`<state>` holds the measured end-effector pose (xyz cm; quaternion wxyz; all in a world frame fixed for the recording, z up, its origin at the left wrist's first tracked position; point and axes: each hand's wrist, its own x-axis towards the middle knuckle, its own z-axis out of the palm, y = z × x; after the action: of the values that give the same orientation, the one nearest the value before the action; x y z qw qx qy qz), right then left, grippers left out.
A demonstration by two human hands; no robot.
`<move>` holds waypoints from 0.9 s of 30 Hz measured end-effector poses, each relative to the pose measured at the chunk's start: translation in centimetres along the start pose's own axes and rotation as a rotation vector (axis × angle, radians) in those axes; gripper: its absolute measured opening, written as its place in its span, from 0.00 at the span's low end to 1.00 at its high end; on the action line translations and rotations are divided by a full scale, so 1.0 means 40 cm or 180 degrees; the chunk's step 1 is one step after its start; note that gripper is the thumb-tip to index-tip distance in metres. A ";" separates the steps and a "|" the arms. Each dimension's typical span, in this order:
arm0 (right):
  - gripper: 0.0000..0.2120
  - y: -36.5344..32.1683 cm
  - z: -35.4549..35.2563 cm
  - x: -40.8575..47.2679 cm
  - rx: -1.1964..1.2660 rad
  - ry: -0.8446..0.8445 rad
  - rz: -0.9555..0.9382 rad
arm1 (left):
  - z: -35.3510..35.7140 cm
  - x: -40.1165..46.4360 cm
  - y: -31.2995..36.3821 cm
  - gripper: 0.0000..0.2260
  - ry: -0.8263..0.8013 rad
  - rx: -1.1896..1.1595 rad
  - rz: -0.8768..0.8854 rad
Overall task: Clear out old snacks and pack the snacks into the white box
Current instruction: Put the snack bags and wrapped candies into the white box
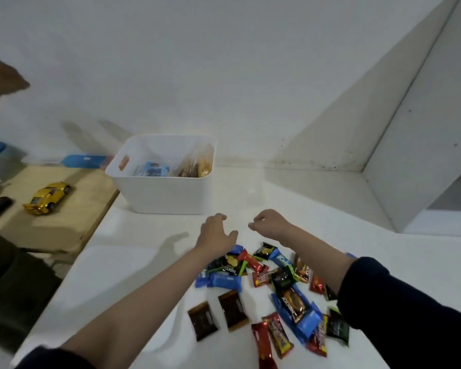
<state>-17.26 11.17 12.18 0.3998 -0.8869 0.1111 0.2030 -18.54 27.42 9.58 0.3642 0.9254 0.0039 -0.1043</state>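
Plainly, both empty, loosely curled hands, left hand and right hand, hover between white box and snacks.

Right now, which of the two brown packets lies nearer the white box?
The right brown packet; it lies farther up the table, closer to the white box, than its left twin.

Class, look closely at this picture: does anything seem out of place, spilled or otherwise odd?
Yes. Snack packets lie scattered on the white table, outside the white box. A yellow toy car sits on the wooden table nearby, unrelated to snacks.

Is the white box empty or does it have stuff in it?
Partly filled: the white box holds blue packets and a clear bag of biscuits.
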 end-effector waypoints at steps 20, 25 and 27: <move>0.54 0.616 0.161 -0.144 -0.1853 0.0512 -0.0296 | 0.400 -0.269 -0.198 0.59 -0.0095 0.1076 -0.0828; 0.38 0.601 0.140 -0.140 -0.2110 0.0668 -0.0705 | 0.410 -0.223 -0.180 0.35 0.0281 0.1263 -0.0796; 0.30 0.600 0.140 -0.146 -0.2029 0.0909 -0.0975 | 0.419 -0.219 -0.175 0.22 0.0715 0.1225 -0.0620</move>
<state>-32.63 -0.12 -4.48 0.1100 -0.9925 -0.0370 0.0396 -30.87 21.88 -5.36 0.1668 0.9788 0.1136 -0.0342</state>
